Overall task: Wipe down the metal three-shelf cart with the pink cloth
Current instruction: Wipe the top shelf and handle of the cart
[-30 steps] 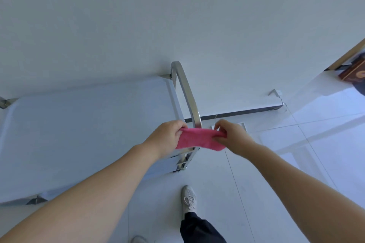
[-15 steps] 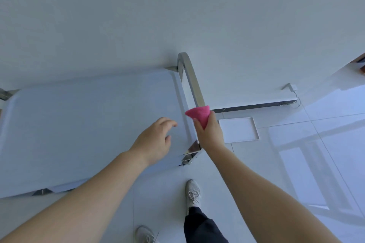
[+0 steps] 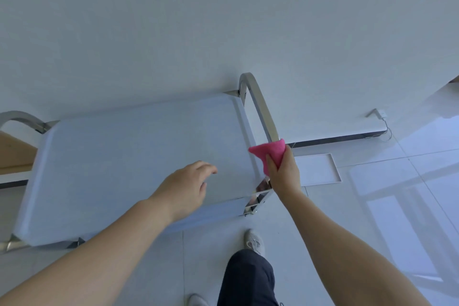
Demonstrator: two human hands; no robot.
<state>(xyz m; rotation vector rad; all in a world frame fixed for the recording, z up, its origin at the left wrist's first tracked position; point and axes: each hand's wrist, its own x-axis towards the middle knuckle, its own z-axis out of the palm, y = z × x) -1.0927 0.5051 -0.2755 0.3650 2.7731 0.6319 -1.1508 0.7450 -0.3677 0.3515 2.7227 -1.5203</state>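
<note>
The metal cart (image 3: 119, 156) stands against the wall, and only its pale top shelf shows from above. A shiny handle bar (image 3: 260, 107) arches along its right end. My right hand (image 3: 283, 171) grips the pink cloth (image 3: 269, 151), which is wrapped around the near part of that handle bar. My left hand (image 3: 186, 189) hovers over the top shelf near its front right, fingers loosely spread and holding nothing. The lower shelves are hidden beneath the top one.
A white wall rises right behind the cart. A second handle (image 3: 22, 119) shows at the cart's left end, next to a wooden surface (image 3: 12, 154). On the tiled floor lie a square floor panel (image 3: 318, 169) and a cable by the skirting (image 3: 380, 117). My feet stand in front of the cart.
My left hand let go of the pink cloth and moved left over the top shelf. My right hand bunched the cloth and wrapped it around the right handle bar.
</note>
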